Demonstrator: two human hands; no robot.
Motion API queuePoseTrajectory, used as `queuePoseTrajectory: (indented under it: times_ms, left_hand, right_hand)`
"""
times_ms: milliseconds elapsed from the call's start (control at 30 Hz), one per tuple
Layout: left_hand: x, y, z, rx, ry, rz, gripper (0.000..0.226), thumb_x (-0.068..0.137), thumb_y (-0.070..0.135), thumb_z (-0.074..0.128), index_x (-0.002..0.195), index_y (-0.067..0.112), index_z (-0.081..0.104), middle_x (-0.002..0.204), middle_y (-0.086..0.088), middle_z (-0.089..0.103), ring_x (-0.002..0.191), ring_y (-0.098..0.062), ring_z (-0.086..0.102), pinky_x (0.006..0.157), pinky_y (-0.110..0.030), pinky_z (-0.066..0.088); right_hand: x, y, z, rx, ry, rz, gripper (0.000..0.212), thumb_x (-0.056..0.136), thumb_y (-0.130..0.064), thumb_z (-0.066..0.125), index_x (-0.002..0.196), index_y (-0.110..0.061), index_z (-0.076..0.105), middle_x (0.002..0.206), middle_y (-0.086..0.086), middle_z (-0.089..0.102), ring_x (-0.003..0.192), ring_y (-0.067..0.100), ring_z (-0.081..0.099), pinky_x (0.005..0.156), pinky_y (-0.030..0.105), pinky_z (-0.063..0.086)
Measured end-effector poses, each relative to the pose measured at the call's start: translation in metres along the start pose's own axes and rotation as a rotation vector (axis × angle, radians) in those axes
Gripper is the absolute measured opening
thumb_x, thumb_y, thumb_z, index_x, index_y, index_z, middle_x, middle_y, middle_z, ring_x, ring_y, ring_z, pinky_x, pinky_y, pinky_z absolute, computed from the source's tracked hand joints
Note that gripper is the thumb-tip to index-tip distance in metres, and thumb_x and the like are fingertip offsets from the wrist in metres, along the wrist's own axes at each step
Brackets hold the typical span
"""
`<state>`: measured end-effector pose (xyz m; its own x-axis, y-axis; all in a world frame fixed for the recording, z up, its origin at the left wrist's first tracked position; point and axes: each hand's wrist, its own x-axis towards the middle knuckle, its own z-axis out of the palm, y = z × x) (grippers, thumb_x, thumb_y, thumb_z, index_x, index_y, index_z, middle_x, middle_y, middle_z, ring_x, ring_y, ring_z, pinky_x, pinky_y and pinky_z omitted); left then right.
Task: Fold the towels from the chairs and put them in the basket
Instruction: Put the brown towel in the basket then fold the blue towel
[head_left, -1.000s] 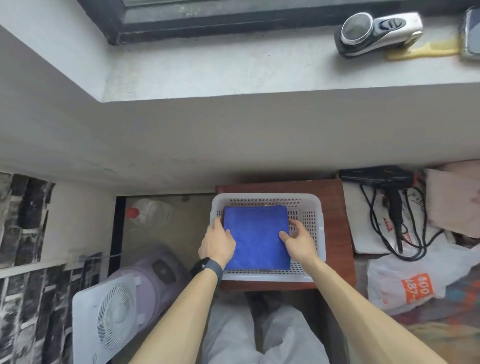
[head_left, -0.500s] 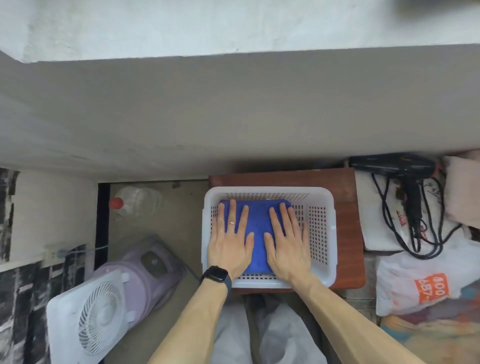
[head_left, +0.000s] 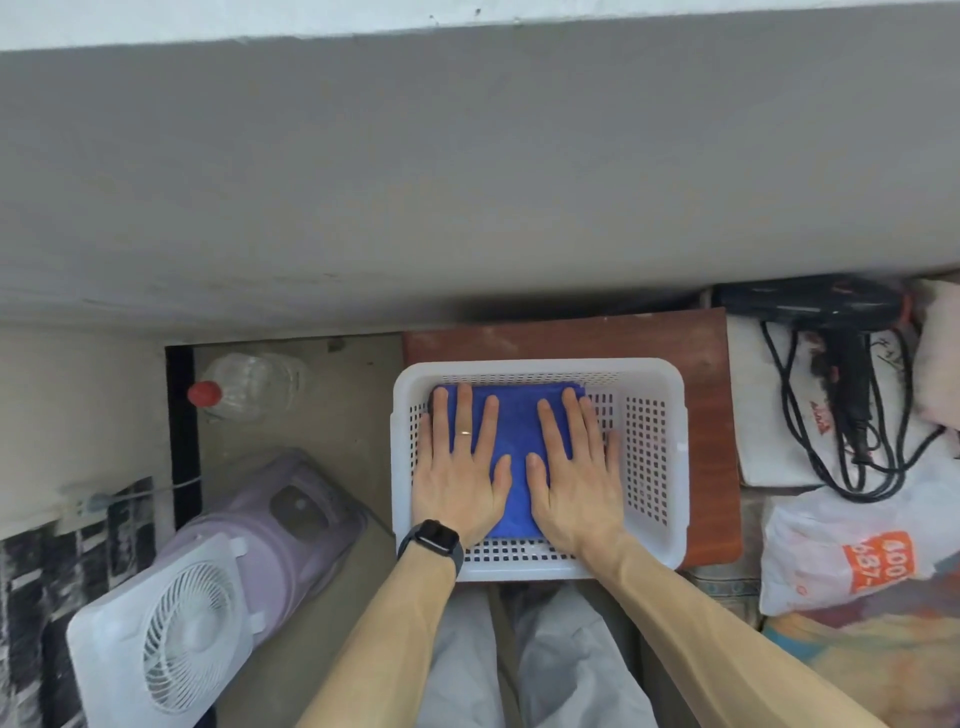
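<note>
A folded blue towel (head_left: 514, 436) lies flat inside the white perforated basket (head_left: 652, 452), toward its left side. My left hand (head_left: 460, 467), with a ring and a dark watch on the wrist, presses flat on the towel's left half with straight, spread fingers. My right hand (head_left: 574, 467) presses flat on the towel's right half in the same way. The basket stands on a small reddish-brown wooden surface (head_left: 709, 395) just in front of my knees. The towel's middle shows between my hands; my palms hide the rest of it.
A grey wall ledge (head_left: 467, 182) overhangs the basket's far side. A clear bottle with a red cap (head_left: 249, 387), a purple appliance (head_left: 280, 514) and a white fan (head_left: 166, 629) sit on the floor at left. A black hair dryer with cord (head_left: 831, 332) and a white plastic bag (head_left: 852, 545) lie right.
A second ago my hands gripped the towel's side edges while lowering it into the basket. They now lie flat on top of it, fingers straight. The view has tilted downward.
</note>
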<state>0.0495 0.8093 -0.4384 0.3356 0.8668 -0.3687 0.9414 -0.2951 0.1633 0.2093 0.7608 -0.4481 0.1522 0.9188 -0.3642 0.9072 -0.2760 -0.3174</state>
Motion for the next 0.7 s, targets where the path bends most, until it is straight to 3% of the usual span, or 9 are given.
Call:
queuePoseTrajectory:
  times_ms: [300, 400, 533, 600, 700]
  left_hand:
    - [0.0, 0.001, 0.005, 0.016, 0.007, -0.004, 0.071, 0.099, 0.049, 0.029, 0.157, 0.017, 0.003, 0.165, -0.016, 0.01, 0.152, -0.037, 0.0, 0.122, -0.053, 0.013]
    - [-0.005, 0.005, -0.007, 0.04, -0.058, -0.037, 0.069, 0.1, 0.052, 0.022, 0.157, 0.02, -0.002, 0.166, -0.012, 0.001, 0.152, -0.035, -0.006, 0.123, -0.052, 0.01]
    - [-0.016, 0.015, -0.031, 0.072, -0.099, -0.1, 0.065, 0.101, 0.053, 0.015, 0.154, 0.027, -0.015, 0.165, -0.005, -0.013, 0.152, -0.029, -0.017, 0.122, -0.05, -0.009]
    - [-0.029, 0.02, -0.05, 0.086, -0.115, -0.128, 0.064, 0.102, 0.05, 0.019, 0.156, 0.03, -0.009, 0.166, -0.005, -0.013, 0.152, -0.027, -0.014, 0.119, -0.051, -0.014]
    - [-0.061, 0.024, -0.079, 0.108, -0.12, -0.234, 0.066, 0.101, 0.041, 0.032, 0.159, 0.026, 0.005, 0.167, -0.007, -0.008, 0.153, -0.024, -0.008, 0.12, -0.056, -0.007]
  right_hand:
    - [0.001, 0.003, 0.008, 0.019, 0.016, 0.001, 0.065, 0.1, -0.045, 0.034, 0.16, -0.027, 0.016, 0.169, 0.003, 0.01, 0.156, 0.021, 0.003, 0.121, 0.055, 0.019]
    - [-0.002, -0.001, -0.001, -0.012, -0.029, 0.004, 0.065, 0.102, -0.047, 0.027, 0.161, -0.029, 0.009, 0.17, 0.001, 0.004, 0.156, 0.019, -0.003, 0.123, 0.057, 0.014]
    - [-0.006, -0.005, -0.025, -0.059, -0.122, -0.027, 0.064, 0.102, -0.053, 0.015, 0.16, -0.032, -0.004, 0.169, -0.003, -0.008, 0.154, 0.015, -0.014, 0.124, 0.055, -0.001]
    - [-0.01, -0.005, -0.044, -0.096, -0.168, -0.07, 0.065, 0.103, -0.052, 0.018, 0.161, -0.029, 0.0, 0.17, 0.0, -0.006, 0.155, 0.018, -0.01, 0.123, 0.056, 0.002]
    - [-0.022, -0.005, -0.08, -0.142, -0.166, -0.165, 0.066, 0.102, -0.043, 0.035, 0.161, -0.022, 0.016, 0.169, 0.006, 0.008, 0.155, 0.026, 0.003, 0.122, 0.055, 0.011]
